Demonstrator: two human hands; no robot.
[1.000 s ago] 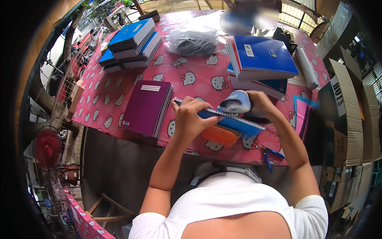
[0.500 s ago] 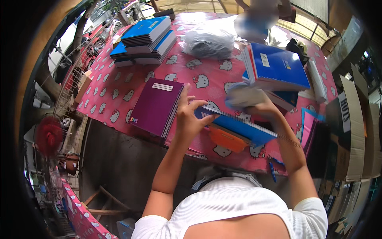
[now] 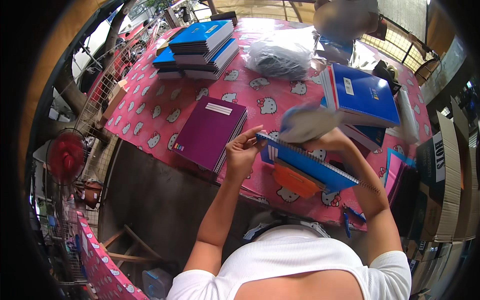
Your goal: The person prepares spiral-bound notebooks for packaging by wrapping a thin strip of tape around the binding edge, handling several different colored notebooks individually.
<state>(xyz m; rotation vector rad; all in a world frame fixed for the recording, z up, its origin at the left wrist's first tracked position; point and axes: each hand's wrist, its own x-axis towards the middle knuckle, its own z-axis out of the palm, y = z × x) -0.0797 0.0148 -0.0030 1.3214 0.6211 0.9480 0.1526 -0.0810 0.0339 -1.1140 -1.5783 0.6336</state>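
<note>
over our pink bench (image 3: 150, 120), our left hand (image 3: 243, 152) pinches a blue notebook (image 3: 335, 172), seemingly steadying it; our right hand (image 3: 327, 141) grips a blurred object (image 3: 306, 124).

- Left hand (image 3: 243, 152) pinching spiral edge of tilted blue notebook (image 3: 325, 167) near its upper-left corner
- Right hand (image 3: 327, 141) gripping blurred grey-blue object (image 3: 306, 124) above the spiral
- Wire coil (image 3: 371, 187) sticking out past notebook's right end
- Orange piece (image 3: 296, 181) showing just below notebook
- Purple notebooks (image 3: 207, 135) lying left
- Blue stacks (image 3: 367, 97) standing behind, both sides
- Blue-handled tool (image 3: 347, 225) lying near table edge
</note>
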